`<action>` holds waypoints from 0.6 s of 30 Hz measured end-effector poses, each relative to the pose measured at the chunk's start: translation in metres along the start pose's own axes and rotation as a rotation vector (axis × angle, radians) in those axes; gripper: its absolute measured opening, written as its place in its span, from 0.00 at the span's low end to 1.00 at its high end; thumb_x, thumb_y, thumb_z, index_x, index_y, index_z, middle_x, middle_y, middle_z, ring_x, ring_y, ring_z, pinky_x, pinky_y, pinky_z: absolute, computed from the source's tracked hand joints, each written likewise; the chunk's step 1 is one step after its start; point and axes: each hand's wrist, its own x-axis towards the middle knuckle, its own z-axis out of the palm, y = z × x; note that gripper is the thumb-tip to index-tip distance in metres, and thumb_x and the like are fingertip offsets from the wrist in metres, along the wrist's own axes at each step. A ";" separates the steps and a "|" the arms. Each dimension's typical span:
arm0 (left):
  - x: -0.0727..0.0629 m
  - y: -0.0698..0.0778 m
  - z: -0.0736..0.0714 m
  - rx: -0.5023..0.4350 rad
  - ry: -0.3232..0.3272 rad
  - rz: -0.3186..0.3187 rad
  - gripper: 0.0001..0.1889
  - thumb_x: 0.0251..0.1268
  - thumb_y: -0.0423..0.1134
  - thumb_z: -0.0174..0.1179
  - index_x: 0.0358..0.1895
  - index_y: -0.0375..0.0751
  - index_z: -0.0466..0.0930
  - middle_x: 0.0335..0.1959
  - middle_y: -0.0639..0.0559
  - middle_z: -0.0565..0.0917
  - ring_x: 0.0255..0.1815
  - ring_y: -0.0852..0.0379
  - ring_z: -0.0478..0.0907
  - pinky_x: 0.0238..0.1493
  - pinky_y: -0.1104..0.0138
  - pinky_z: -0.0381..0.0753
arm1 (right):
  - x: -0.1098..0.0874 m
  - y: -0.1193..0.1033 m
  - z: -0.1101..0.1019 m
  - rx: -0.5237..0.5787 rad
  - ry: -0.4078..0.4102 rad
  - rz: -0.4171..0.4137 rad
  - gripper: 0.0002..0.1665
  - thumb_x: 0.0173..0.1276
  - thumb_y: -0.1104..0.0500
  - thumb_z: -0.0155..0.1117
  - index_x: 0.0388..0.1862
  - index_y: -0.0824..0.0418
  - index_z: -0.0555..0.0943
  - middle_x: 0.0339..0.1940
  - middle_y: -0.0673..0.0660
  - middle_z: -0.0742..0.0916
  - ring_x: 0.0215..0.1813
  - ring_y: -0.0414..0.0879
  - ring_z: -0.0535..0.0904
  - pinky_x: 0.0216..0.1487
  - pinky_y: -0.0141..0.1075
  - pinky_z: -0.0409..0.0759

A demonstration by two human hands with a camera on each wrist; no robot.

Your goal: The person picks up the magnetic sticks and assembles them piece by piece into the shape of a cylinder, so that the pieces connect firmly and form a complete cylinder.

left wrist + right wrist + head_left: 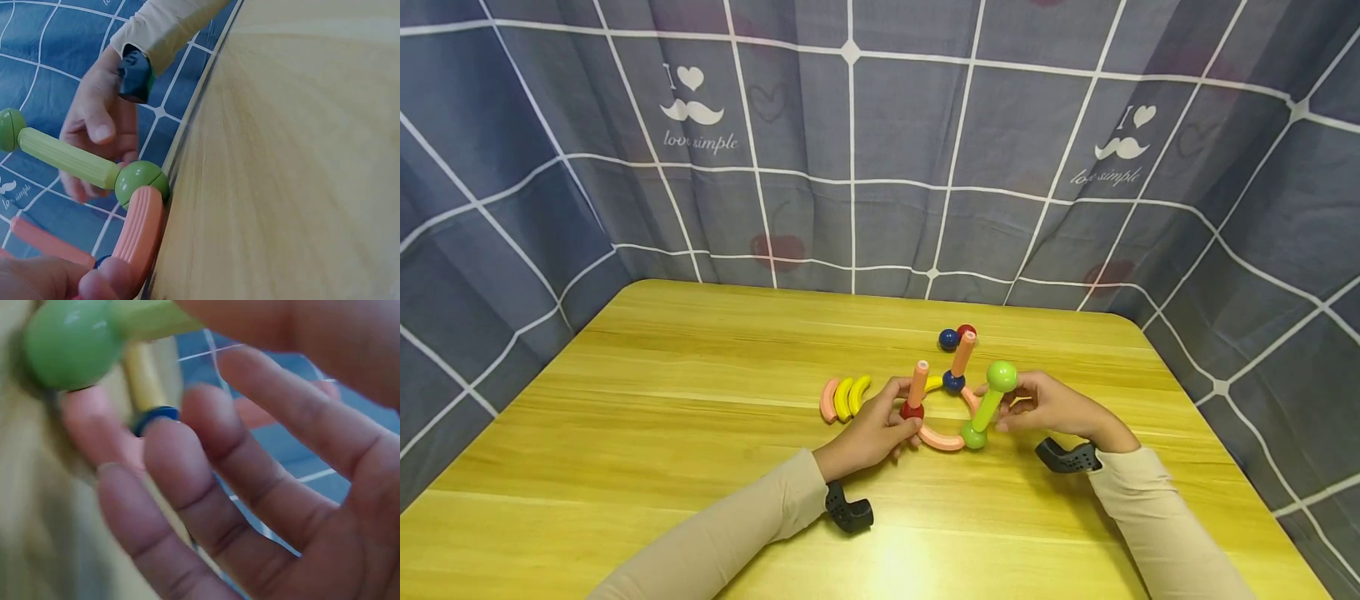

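Note:
A ring of curved sticks and balls sits on the table, with pink curved sticks (942,439) and a yellow curved stick (933,383) linking a red ball (912,413), a blue ball (953,382) and a lower green ball (973,435). Pink rods (919,385) rise from the red and blue balls. Topped by another green ball (1002,376), a light green rod (987,410) leans up from the lower green one. My left hand (872,427) grips the ring at the red ball. Beside the green rod, my right hand (1060,407) has its fingers loosely bent, holding nothing, as the right wrist view shows.
Left of the ring lie a loose pink curved stick (829,400) and two yellow curved sticks (844,398). Behind it are a loose blue ball (949,339) and a red ball (967,332). A checked curtain (895,217) hangs along the far edge of the wooden table (700,358).

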 end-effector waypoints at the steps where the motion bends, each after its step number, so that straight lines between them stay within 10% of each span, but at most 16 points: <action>1: 0.000 -0.001 0.000 -0.004 0.003 0.005 0.28 0.84 0.28 0.57 0.80 0.36 0.60 0.61 0.32 0.80 0.26 0.59 0.78 0.26 0.70 0.80 | 0.001 0.003 0.001 -0.019 -0.026 0.004 0.21 0.72 0.71 0.73 0.59 0.81 0.80 0.48 0.47 0.90 0.45 0.39 0.84 0.48 0.31 0.86; 11: 0.001 -0.001 0.000 0.005 0.070 0.009 0.38 0.81 0.31 0.59 0.85 0.35 0.48 0.80 0.33 0.58 0.45 0.49 0.88 0.41 0.70 0.81 | 0.013 0.015 0.018 -0.037 -0.033 -0.028 0.13 0.77 0.68 0.70 0.55 0.77 0.85 0.51 0.69 0.90 0.48 0.37 0.86 0.51 0.32 0.86; 18: 0.002 -0.001 0.002 -0.025 0.114 -0.002 0.29 0.79 0.31 0.59 0.76 0.35 0.56 0.64 0.35 0.65 0.43 0.50 0.85 0.37 0.71 0.77 | 0.018 0.015 0.027 -0.012 -0.015 -0.031 0.14 0.77 0.68 0.70 0.53 0.79 0.84 0.50 0.68 0.91 0.48 0.38 0.87 0.50 0.31 0.86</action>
